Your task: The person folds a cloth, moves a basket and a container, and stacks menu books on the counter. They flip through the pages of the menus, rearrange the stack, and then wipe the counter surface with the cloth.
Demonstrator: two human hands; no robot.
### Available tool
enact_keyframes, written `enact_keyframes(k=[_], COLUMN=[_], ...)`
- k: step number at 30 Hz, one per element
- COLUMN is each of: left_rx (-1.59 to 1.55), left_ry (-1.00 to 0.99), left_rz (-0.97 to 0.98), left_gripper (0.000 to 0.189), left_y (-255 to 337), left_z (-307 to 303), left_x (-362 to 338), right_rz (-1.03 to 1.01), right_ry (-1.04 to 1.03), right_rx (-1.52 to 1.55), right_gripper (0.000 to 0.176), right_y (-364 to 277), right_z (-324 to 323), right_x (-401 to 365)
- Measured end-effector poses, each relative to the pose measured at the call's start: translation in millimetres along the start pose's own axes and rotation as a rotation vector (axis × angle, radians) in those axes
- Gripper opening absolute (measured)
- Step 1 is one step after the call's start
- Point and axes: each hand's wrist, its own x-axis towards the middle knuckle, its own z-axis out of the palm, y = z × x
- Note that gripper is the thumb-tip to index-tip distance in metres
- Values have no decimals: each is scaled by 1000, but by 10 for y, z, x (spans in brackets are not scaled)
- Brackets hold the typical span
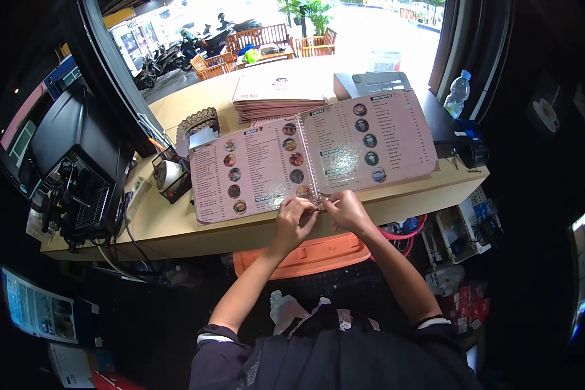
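An open spiral-bound menu (370,146) with pink pages lies on the counter, showing lists and small round food and drink pictures. Its coil binding (307,162) runs down the middle. At the lower end of that coil, my left hand (296,222) is closed, thumb and fingers pinched together from the left. My right hand (346,211) pinches the same spot from the right, its fingertips close to those of the left. The coil's very end is partly hidden by the fingers.
Behind the menu, a stack of closed menus (276,107) sits on the wooden counter (169,227). A grey box (377,83) and a water bottle (458,94) stand to the right. At left are a lacy basket (198,122) and black machine (78,169). An orange lid (305,257) lies below.
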Motion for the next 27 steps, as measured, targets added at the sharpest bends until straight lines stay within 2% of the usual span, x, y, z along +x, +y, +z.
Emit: enact_keyframes(k=[4,6,8,13,15,16,18,19,21,22,24,27], left_rx=[-51,-30,83,86,86,81,72,58,49,49,52,45], left_ry=[-14,-18,-32,-19,-27,-31,-35,-34,-30,-34,-40,-40], left_rz=[-19,-14,22,3,2,12,24,31,36,34,27,11], left_gripper=[20,21,21,18,16,16,16,16,16,16,16,16], left_y=[-7,6,16,15,8,-7,-14,-14,-31,-38,-45,-42], left_z=[-9,-5,-1,22,4,-2,-5,-6,-13,-7,-9,3], left_x=[-10,-24,7,26,31,25,22,25,34,34,29,32], right_rz=[40,-14,0,45,23,23,75,75,-9,-11,-267,-271], right_ry=[24,11,21,60,-35,-34,-104,-102,-35,-39,19,-12], right_rx=[97,174,189,173,-54,-54,-320,-322,-532,-532,-762,-795], right_gripper=[21,21,21,20,22,22,22,22,21,21,20,20], right_y=[3,54,66,-24,-95,-161,-298,-352,-436,-430,-405,-420], right_z=[18,55,86,18,-61,-79,-108,-96,-50,-34,1,-20], right_x=[-19,16,66,70,80,97,110,102,112,133,159,175])
